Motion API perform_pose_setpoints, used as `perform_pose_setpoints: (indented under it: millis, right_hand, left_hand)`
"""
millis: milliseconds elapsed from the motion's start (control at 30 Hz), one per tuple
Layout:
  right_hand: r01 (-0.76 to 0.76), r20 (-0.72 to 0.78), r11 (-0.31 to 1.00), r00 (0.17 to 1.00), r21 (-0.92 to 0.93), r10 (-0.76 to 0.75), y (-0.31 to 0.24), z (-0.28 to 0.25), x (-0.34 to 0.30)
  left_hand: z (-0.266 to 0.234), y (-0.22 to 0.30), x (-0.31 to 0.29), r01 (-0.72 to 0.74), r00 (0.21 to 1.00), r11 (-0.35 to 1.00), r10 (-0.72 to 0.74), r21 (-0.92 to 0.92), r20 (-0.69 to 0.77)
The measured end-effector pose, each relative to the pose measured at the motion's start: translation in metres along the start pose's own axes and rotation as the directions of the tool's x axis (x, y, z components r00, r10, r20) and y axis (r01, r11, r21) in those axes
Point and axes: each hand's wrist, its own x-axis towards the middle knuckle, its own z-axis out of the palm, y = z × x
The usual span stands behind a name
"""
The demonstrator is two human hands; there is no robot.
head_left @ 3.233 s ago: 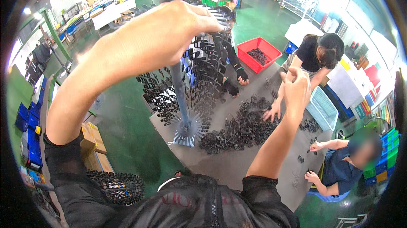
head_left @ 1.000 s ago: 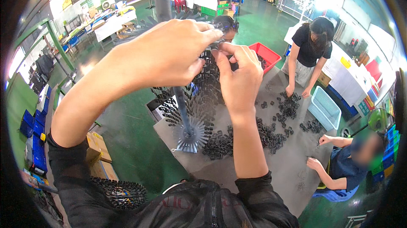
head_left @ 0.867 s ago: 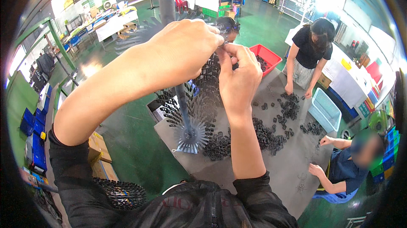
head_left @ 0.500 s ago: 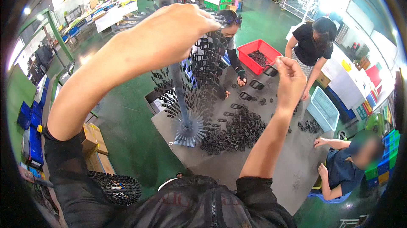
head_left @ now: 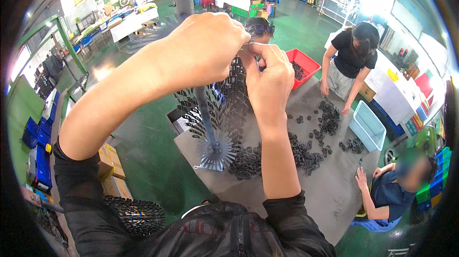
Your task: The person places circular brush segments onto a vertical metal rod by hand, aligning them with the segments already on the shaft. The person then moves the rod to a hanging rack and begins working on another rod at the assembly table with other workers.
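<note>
My left hand [head_left: 215, 44] is raised in front of me, fingers curled at the upper part of a grey pole rack [head_left: 203, 113]. Right beside it, my right hand [head_left: 272, 78] is closed in a pinch, its fingertips touching or nearly touching the left ones. What either hand holds is hidden behind the fingers. Strands of small black buckle-like plastic pieces [head_left: 236, 87] hang around the pole, just below my hands. A spoked metal disc [head_left: 215, 151] forms the lower end of the rack. Loose black pieces [head_left: 306, 154] are heaped on the table beneath my right forearm.
On the grey table [head_left: 287, 204], another black heap [head_left: 329, 116] lies near a standing person [head_left: 356, 49]. A light-blue basket [head_left: 367, 125] and a red crate [head_left: 306, 61] stand beyond. One person [head_left: 394, 190] sits at right; another's head [head_left: 260, 27] shows behind my hands.
My right hand has moved left to meet my left hand; the black buckle at its fingertips is now out of sight. The seated person's hand has shifted on the table.
</note>
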Motion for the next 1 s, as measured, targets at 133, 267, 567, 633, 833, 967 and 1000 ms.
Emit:
perform_pose_setpoints:
  millis: [133,267,567,633,833,967,1000]
  right_hand:
    - [-0.273,0.122,0.848,0.962,0.454,0.244,0.012,-0.002,0.004]
    - [-0.346,0.026,0.812,0.925,0.471,0.379,0.06,-0.047,-0.007]
    - [-0.134,0.077,0.956,0.984,-0.261,0.159,0.086,-0.069,-0.002]
    - [-0.12,0.095,0.993,0.988,0.018,0.118,0.05,-0.046,0.001]
    - [-0.036,0.074,0.996,0.997,0.079,0.031,-0.002,0.003,0.001]
    - [-0.174,0.113,0.921,0.983,0.349,0.143,0.01,0.005,0.006]
    - [-0.255,0.174,0.883,0.964,0.394,0.201,0.01,-0.007,0.009]
  left_hand:
    - [0.005,0.001,-0.002,-0.036,0.998,0.995,0.041,0.088,-0.055]
    - [0.008,-0.012,-0.009,-0.049,0.991,0.996,0.058,0.078,-0.123]
    - [0.012,-0.033,-0.025,-0.197,0.969,0.97,0.17,-0.145,-0.177]
    - [0.011,-0.027,-0.026,-0.181,0.966,0.973,0.147,-0.146,-0.213]
    - [0.006,-0.004,-0.015,-0.033,0.994,0.999,0.032,-0.007,-0.106]
    - [0.005,0.002,-0.01,-0.02,0.997,0.997,0.026,0.068,-0.079]
    - [0.007,0.002,-0.011,-0.037,0.993,0.997,0.045,0.075,-0.106]
